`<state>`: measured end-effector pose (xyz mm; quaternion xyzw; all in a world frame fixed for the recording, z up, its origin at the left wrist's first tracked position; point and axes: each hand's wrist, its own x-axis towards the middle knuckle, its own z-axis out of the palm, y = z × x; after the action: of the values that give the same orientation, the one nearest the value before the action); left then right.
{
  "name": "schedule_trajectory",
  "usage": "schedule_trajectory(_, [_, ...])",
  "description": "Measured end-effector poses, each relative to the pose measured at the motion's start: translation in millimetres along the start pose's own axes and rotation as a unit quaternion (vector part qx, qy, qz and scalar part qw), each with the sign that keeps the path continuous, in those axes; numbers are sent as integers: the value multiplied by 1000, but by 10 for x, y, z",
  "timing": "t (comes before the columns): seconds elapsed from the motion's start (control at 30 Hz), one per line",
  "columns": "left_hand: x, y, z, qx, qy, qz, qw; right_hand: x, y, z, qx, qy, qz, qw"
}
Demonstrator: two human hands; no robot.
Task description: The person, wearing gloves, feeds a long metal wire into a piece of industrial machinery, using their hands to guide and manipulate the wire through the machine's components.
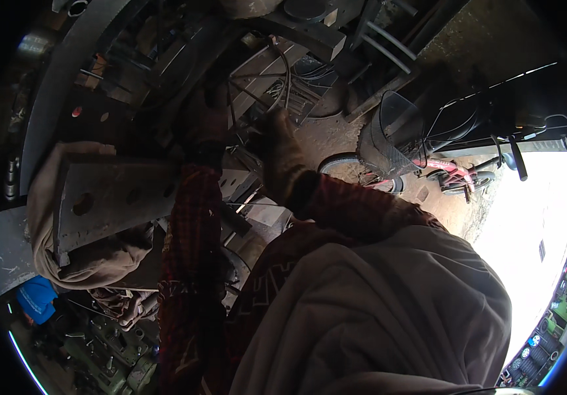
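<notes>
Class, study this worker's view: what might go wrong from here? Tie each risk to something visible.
1. The left hand sits in deep shadow, so a misplaced grip might go unnoticed.
2. A thin curved piece rises close to the right hand and might scrape it.
3. The plate with holes lies beside the left sleeve, whose fabric could catch on its edge.

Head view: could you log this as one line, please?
right hand: near curved grey rod; left hand: shadowed, grip unclear; nearby: red bicycle

Shadow is obscuring the left hand (203, 125); glare is blanking the opening (537, 217); the lower edge is cropping the grey cloth (376, 316).
</notes>
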<state>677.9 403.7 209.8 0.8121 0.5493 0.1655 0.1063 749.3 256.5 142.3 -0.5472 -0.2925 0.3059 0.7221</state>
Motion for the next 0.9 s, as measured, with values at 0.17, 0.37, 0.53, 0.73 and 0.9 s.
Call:
schedule_trajectory(0.17, [-46, -69, 67, -40, 38, 14, 998, 73, -533, -254, -5, -68, 236, 969])
schedule_trajectory(0.37, [-29, -90, 9, -33, 94, 78, 992, 620, -698, -865, -259, -254, 109, 925])
schedule_trajectory(0.53, [-59, -13, -14, -19, 35, 34, 999, 660, -643, -867, -187, -211, 152, 947])
schedule_trajectory(0.73, [-55, -87, 97, 5, 95, 76, 993, 400, -174, -74, 193, 40, 159, 967])
schedule_trajectory(0.9, [-60, -86, 65, -65, 42, 50, 996, 425, 15, -110, 110, -93, -9, 990])
